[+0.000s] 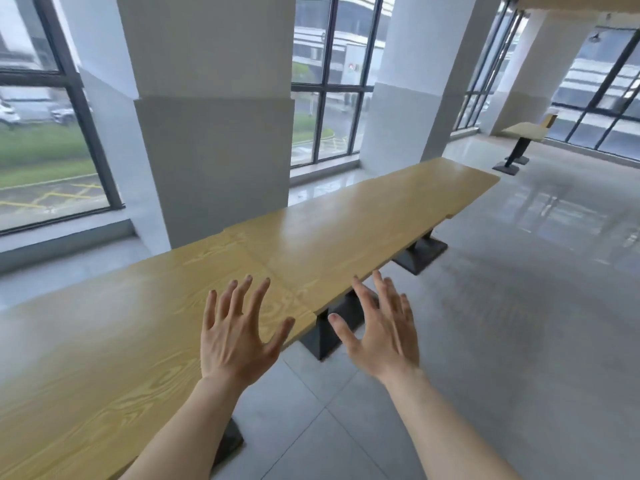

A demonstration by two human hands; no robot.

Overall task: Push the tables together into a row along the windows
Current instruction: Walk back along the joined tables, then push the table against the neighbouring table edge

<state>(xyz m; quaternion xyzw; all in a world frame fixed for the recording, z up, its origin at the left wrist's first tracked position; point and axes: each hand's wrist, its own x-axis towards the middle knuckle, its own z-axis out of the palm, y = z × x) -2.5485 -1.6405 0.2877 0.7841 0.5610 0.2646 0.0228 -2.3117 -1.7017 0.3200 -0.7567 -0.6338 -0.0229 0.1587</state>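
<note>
- Left hand (235, 337): fingers spread wide, holding nothing, raised over the near table (104, 348) by its 3 o'clock end; contact cannot be told.
- Right hand (381, 334): fingers splayed, empty, over the floor (519, 306) just off the table edge.
- Tables: a row (346, 230) runs end to end toward 1 o'clock beside the windows (329, 81) and pillars (214, 133).
- One lone table (523, 131) stands well apart at 2 o'clock.

A broad white-and-grey pillar (211, 116) rises at twelve o'clock, a second pillar (412, 84) at one o'clock, a third (533, 71) at two o'clock. Glossy grey floor tiles (519, 289) spread toward three o'clock. Outside, a parked car (62, 114) and grass (41, 154) at ten o'clock
</note>
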